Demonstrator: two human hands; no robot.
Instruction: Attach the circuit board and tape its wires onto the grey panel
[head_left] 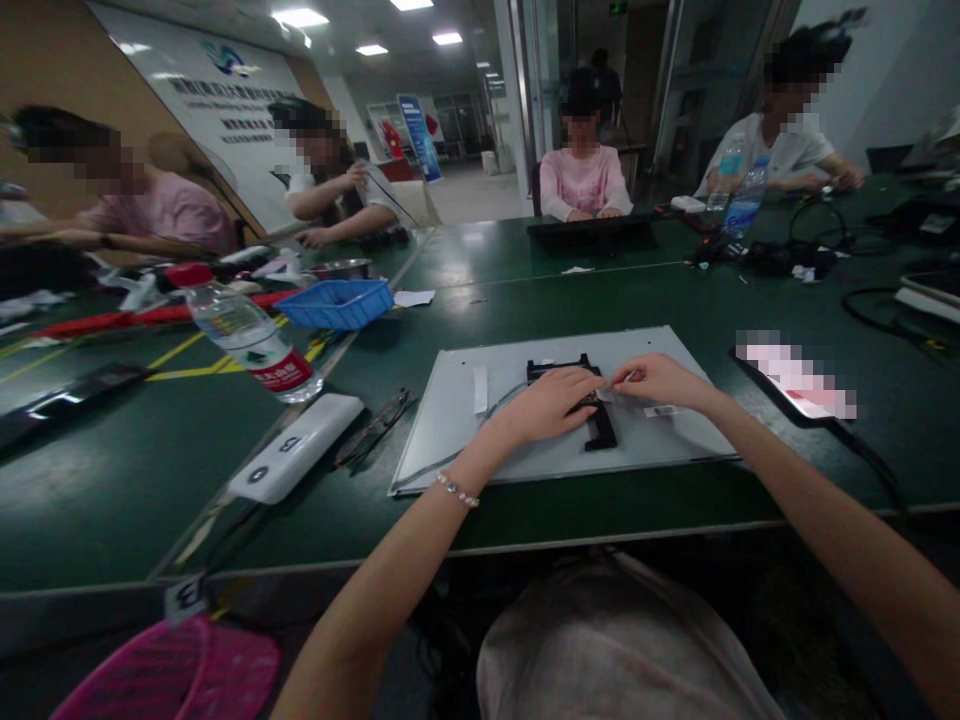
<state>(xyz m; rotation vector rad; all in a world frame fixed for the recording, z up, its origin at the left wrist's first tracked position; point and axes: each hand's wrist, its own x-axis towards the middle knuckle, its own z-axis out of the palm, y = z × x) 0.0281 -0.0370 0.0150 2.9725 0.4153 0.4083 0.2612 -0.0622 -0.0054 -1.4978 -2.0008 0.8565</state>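
A flat grey-white panel [457, 440] with dark edges lies on the green table in front of me. Near its middle sits a black plastic bracket [602, 430], partly covered by my hands. My left hand [556, 402] rests over the bracket with its fingers stretched out to the right. Just right of it, my right hand [664, 382] has thumb and index finger pinched together at the bracket's right side. Something small and pale shows by the fingertips, too small to name. A grey cable [431, 466] runs across the panel's left part, near a white strip [481, 390].
Left of the panel are glasses [373, 430], a white power bank [298, 450], a water bottle [255, 345] and a blue tray [337, 303]. A phone [795, 380] with a cable lies right. A pink basket [169, 670] stands below the table edge. Several people sit around.
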